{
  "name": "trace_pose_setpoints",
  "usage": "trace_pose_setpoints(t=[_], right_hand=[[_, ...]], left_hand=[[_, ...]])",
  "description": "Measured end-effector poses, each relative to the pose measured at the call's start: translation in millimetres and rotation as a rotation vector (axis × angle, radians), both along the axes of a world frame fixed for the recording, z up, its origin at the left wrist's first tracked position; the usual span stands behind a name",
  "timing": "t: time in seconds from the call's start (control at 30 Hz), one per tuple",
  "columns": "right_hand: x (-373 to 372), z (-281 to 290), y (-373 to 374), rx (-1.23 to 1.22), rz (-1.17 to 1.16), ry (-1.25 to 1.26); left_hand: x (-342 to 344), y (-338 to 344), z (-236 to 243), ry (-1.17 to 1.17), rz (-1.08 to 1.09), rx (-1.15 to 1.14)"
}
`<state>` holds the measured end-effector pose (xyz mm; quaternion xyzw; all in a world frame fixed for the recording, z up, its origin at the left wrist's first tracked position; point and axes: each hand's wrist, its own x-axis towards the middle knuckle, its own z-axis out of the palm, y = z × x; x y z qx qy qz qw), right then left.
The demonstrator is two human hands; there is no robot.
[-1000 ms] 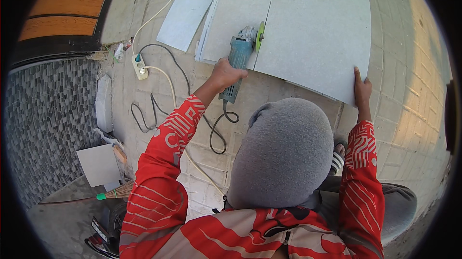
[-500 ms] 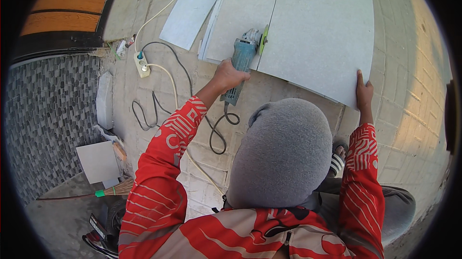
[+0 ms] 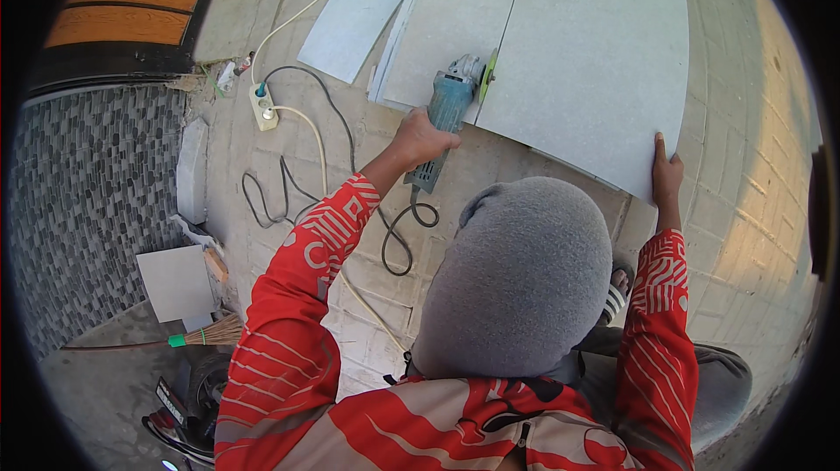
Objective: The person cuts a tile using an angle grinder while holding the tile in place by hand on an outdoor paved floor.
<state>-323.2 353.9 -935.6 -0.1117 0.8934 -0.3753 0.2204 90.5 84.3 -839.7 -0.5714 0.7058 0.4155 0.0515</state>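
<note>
1. A person in a red patterned long-sleeved top and a grey head covering crouches over a paved brick floor, seen from above.

2. The left hand is wrapped tight around the body of a blue angle grinder, which points toward twelve o'clock. Its disc with the yellow-green guard sits at the near end of a straight cut line in a large pale grey tile.

3. The right hand, at about three o'clock from the head, lies flat with narrow, straight fingers on the near right corner of that tile, pressing on it and holding nothing.

4. The tile lies flat on the floor at twelve to one o'clock. A narrower pale offcut lies just beside it at eleven o'clock.

5. Against the frames from a second ago, the grinder sits a touch further up along the cut line, and the left arm reaches slightly further out. The right hand has kept its place on the corner.

6. A black cord loops from the grinder's tail across the floor. A cream cable runs to a white socket strip at ten o'clock.

7. At eight o'clock lie a small square grey tile and a straw broom with a green band, near a mosaic-patterned wall.
</note>
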Motion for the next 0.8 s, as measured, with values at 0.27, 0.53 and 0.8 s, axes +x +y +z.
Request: trace_pose_setpoints(t=[0.27,0.53,0.8], right_hand=[[-5.3,-6.0,-0.1,0.003,0.002,-0.006],[-8.7,-11.1,2.0,0.003,0.007,-0.011],[-4.1,-7.1,2.2,0.006,-0.001,0.037]], left_hand=[[10.3,0.7,-11.5,0.043,0.001,0.004],[14.8,4.4,-18.8,0.016,-0.003,-0.054],[14.8,8.0,-11.3,-0.011,-0.026,-0.033]])
